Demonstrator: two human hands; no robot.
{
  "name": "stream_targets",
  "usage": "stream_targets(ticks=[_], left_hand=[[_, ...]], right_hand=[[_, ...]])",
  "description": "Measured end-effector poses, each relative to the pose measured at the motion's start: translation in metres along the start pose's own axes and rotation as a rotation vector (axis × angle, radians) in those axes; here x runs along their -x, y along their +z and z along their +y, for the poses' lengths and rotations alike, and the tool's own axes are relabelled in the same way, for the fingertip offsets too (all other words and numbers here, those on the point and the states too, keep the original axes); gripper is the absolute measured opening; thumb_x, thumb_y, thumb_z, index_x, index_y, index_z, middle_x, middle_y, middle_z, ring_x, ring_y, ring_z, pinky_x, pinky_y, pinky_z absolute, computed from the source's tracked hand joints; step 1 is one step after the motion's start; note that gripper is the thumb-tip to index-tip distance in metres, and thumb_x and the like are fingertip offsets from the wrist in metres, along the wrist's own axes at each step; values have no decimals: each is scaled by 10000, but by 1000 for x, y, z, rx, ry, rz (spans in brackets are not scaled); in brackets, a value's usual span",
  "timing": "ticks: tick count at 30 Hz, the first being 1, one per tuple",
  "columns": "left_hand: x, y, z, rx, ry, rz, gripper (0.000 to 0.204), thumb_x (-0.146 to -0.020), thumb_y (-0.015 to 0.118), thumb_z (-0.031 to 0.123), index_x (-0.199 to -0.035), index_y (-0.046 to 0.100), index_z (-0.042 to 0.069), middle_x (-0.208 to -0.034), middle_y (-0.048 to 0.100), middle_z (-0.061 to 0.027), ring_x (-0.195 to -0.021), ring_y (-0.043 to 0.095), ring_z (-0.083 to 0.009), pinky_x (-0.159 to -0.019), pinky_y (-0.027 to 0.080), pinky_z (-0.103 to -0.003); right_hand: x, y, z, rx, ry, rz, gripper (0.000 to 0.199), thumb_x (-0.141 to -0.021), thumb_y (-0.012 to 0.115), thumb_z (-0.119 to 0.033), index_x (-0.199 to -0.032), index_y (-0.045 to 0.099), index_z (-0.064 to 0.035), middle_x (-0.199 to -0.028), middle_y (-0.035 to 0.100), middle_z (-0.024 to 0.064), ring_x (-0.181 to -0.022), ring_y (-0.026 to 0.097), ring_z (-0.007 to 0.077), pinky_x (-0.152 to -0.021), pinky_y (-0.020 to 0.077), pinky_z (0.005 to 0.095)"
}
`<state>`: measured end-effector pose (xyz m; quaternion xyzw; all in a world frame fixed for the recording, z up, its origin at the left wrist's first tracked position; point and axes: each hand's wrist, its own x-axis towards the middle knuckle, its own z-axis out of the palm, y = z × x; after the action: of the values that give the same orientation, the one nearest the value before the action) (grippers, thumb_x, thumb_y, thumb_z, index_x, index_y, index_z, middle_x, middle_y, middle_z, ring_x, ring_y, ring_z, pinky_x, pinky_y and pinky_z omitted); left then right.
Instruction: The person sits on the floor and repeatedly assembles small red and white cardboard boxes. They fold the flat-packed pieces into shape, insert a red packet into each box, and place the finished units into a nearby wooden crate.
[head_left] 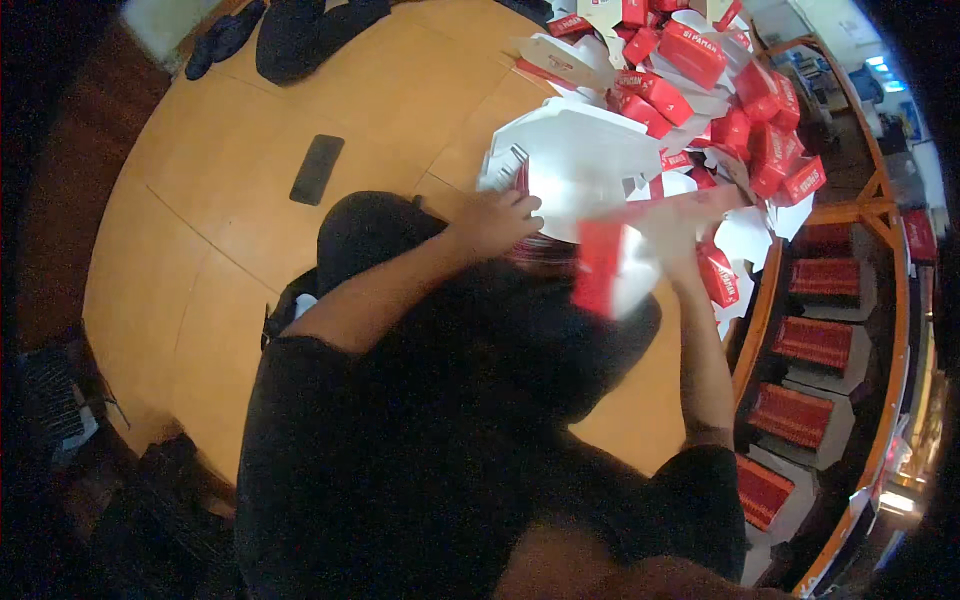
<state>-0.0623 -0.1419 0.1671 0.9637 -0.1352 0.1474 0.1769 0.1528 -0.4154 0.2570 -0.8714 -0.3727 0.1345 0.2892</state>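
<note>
**Red-and-white carton blank held between both hands at the pile's near edge**

The carton blank [603, 268] hangs just in front of the person's chest, its long axis running roughly up and down, red panel to the left and white to the right. It lies directly under the right hand [672, 232], which seems to pinch its upper edge, though motion blur leaves the fingers unclear. The left hand [493, 222] sits just to the left, fingers curled and pressed onto the stack of white flat blanks [570, 160], so the right hand is the nearer one. Beyond these, a heap of folded red cartons [700, 90] covers the far right of the wooden table [200, 230]. A dark phone [317, 169] lies well apart to the left.
</note>
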Motion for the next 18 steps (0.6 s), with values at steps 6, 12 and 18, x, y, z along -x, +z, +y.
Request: stream_targets(ticks=[6, 12, 18], left_hand=[[0, -27, 3, 98, -68, -214, 205, -870, 530, 177, -1040, 630, 123, -1097, 564, -82, -1057, 594, -279, -861, 533, -416], [11, 4, -16, 192, 134, 170, 158, -888, 555, 171, -999, 625, 84, -1018, 595, -102, -976, 606, -281, -864, 518, -409], [11, 12, -22, 416, 139, 220, 140, -905, 596, 182, -951, 621, 53, -965, 597, -110, -954, 595, -300, -876, 496, -412]], right_hand=[[-29, 8, -31, 7, 138, -22, 414, -885, 678, -359, -1079, 676, 7, -905, 708, 194, -822, 681, 265, -771, 504, 395], [-59, 23, 7, 605, 180, 16, 491, -903, 594, -427, -1164, 631, -12, -1072, 677, 248, -990, 653, 404, -836, 502, 451], [-64, 33, 8, 654, 235, -46, 479, -882, 596, -334, -1155, 567, 59, -1094, 638, 303, -1039, 608, 459, -930, 464, 502]])
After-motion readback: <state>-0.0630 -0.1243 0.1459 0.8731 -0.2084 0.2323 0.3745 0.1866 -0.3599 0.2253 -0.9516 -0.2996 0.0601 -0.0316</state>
